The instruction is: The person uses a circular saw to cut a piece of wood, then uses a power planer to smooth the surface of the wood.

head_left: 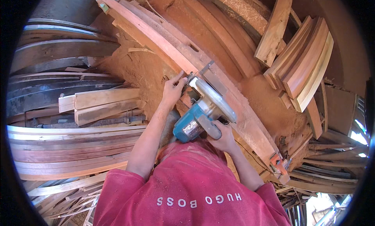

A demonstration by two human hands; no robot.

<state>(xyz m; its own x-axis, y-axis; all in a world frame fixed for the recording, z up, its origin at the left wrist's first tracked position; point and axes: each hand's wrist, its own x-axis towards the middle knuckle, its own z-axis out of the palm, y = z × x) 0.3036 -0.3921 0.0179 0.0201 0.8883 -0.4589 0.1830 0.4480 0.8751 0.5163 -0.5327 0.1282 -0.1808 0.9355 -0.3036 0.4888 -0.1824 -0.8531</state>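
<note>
A blue-green circular saw (189, 122) with a silvery blade guard (215, 99) sits on a long, pinkish wooden plank (156, 38). My right hand (223, 137) is wrapped round the saw's grey rear handle. At the front of the saw, my left hand (173, 92) lies by the plank's near edge, its index finger and thumb stretched out and a little apart. Its other fingers are partly hidden. The blade is hidden under the guard and base. An orange clamp (278, 163) grips the plank's lower right end.
Reddish sawdust (258, 95) covers the surface around the plank. Curved wooden pieces (308, 66) are piled at the upper right, with a loose board (275, 29) beside them. Stacked boards (74, 150) and short wood blocks (105, 103) lie to the left.
</note>
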